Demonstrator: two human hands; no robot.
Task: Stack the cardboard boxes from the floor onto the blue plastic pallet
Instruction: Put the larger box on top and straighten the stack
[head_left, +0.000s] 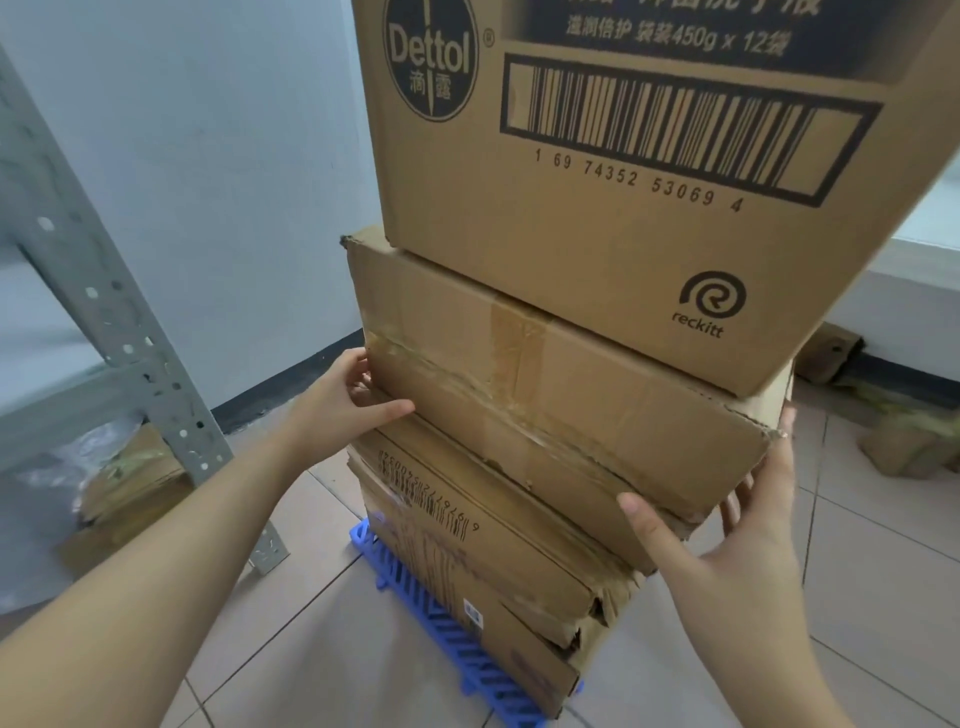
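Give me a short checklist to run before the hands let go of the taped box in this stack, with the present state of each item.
1. Left hand on the taped box: ok, fingers at its left end.
2. Right hand on the box: ok, at its right corner.
3. Taped box seated flat on the lower boxes: cannot tell, it sits skewed to them.
4. Dettol box square on top: not ok, it overhangs to the right.
5. Stack on the blue pallet: ok.
6. Lower boxes sound: not ok, their corners are crushed and torn.
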